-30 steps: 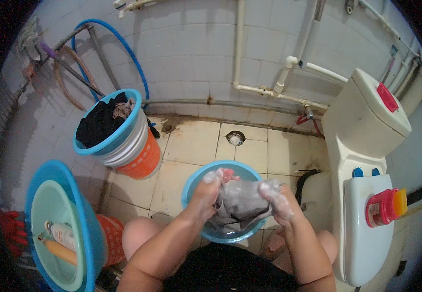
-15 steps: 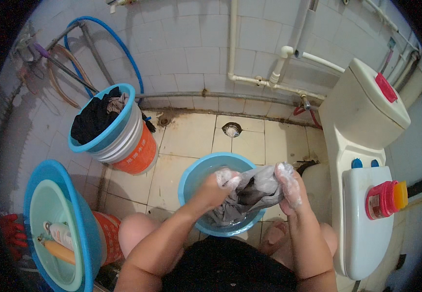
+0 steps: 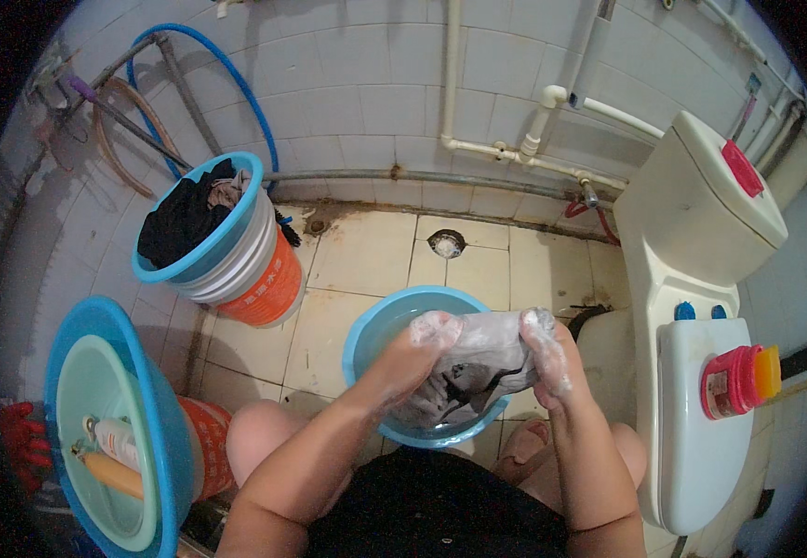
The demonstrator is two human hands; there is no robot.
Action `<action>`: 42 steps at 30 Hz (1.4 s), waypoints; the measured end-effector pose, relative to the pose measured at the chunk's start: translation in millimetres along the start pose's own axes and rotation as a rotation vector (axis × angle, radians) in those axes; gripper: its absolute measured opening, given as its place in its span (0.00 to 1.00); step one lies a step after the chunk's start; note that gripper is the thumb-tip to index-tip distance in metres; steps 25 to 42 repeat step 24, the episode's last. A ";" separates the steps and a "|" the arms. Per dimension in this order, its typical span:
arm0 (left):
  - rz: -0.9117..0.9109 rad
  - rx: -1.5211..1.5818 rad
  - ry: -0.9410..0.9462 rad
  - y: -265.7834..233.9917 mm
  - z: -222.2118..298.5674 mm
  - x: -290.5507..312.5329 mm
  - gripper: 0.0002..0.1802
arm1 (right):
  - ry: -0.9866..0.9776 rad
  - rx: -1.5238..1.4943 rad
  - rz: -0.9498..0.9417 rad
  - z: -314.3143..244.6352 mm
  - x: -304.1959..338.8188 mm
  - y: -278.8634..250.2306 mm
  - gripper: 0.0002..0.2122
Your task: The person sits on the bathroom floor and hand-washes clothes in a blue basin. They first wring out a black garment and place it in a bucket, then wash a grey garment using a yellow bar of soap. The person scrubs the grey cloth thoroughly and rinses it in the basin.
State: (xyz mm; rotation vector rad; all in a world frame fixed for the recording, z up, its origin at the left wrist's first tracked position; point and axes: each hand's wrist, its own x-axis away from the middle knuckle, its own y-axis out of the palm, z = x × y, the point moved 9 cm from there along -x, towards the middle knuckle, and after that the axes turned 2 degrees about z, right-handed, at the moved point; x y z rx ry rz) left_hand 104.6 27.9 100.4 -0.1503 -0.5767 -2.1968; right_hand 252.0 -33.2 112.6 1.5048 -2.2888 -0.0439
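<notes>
A wet grey garment with a dark patch is stretched between my two soapy hands, above a light blue basin. Its lower folds hang down into the basin. My left hand is closed on the cloth's left side, with suds over the thumb and knuckles. On the other side my right hand grips the cloth, its fingers white with foam. What kind of garment it is cannot be made out.
At the left, a blue basin of dark clothes sits on a white-and-orange bucket. Nearer, a pale green basin holding bottles rests in a bigger blue basin. A toilet with a pink jar stands right. A floor drain lies ahead.
The garment went from bunched folds to being pulled flatter and tauter between my hands. Both hands still grip it at nearly the same place. The view has shifted very slightly.
</notes>
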 end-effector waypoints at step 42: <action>-0.138 -0.253 -0.064 8.8 -13.3 -0.8 0.13 | 0.000 0.059 -0.027 0.7 5.4 12.7 0.09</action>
